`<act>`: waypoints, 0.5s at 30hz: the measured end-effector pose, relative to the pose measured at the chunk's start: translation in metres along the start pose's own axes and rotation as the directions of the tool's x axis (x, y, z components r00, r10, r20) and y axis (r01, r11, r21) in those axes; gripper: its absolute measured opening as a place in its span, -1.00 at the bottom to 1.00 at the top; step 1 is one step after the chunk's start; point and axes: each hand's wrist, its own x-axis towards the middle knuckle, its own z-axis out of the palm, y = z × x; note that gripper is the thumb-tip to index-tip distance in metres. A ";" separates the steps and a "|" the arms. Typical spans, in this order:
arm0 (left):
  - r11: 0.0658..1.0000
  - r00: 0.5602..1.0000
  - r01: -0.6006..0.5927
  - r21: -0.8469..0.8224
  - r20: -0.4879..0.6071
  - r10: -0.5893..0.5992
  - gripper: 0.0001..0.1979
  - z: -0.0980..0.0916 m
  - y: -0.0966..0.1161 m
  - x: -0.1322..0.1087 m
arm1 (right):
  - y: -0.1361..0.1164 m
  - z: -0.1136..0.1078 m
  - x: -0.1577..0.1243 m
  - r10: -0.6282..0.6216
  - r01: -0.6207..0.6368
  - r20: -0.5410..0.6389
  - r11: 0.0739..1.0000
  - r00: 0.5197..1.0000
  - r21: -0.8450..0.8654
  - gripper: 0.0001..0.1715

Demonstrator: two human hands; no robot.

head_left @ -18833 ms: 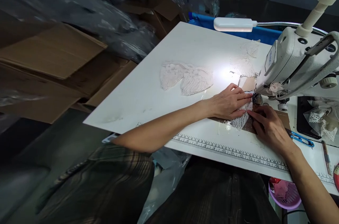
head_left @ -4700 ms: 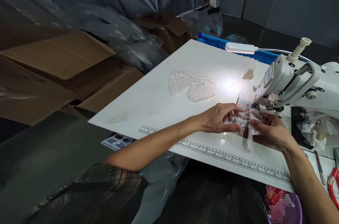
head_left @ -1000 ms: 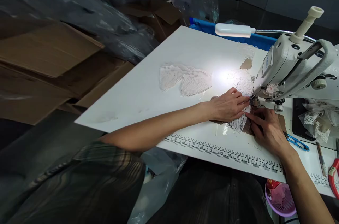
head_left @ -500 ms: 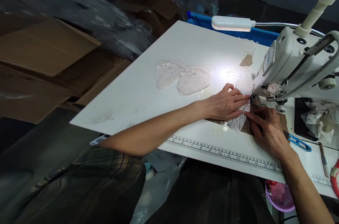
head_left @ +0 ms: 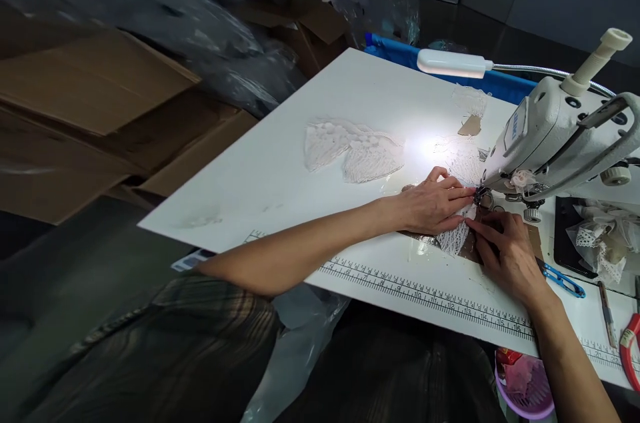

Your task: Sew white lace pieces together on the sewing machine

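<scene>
A piece of white lace point(head_left: 454, 241) lies under the needle area point(head_left: 481, 196) of a white sewing machine point(head_left: 530, 129). My left hand point(head_left: 434, 207) rests flat across it, fingers stretched out and fingertips close beside the presser foot. On the lace's right edge, the thumb and index finger of my right hand point(head_left: 510, 255) come together, pinching it; the other fingers curl over the brown plate point(head_left: 470, 248). More lace point(head_left: 463, 159) shows behind the left hand. Two joined lace pieces point(head_left: 353, 149) lie farther left on the table.
Blue thread snips point(head_left: 565, 281) lie right of my right hand. Beyond them are a pen-like tool point(head_left: 607, 316), red-handled scissors point(head_left: 629, 349) and a dark tray point(head_left: 573, 236) with lace scraps. A lamp point(head_left: 454, 64) lights the white table point(head_left: 250, 176). Cardboard boxes point(head_left: 90, 76) stand left.
The camera view has shifted slightly, so the table and machine appear a little lower. Both hands stay on the lace by the needle, with hardly any visible movement.
</scene>
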 end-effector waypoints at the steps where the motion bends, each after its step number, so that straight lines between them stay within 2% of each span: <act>1: 1.000 1.000 0.006 0.010 0.006 -0.006 -0.63 0.000 0.000 0.000 | 0.000 0.000 0.000 0.000 0.000 -0.001 1.000 1.000 -0.004 -0.58; 7: 0.999 1.000 0.026 0.019 0.011 -0.026 -0.63 0.000 0.005 0.000 | 0.002 0.001 0.002 -0.024 0.024 -0.016 1.000 1.000 -0.017 -0.60; 11: 0.998 0.998 0.052 0.040 -0.043 -0.051 -0.66 0.001 0.009 0.000 | 0.004 0.000 0.002 -0.047 0.047 -0.013 0.998 0.999 -0.038 -0.60; 15: 1.000 0.998 -0.020 -0.005 -0.067 0.020 -0.68 0.001 0.009 0.001 | 0.003 0.000 0.003 -0.042 0.041 -0.021 0.997 0.999 -0.061 -0.60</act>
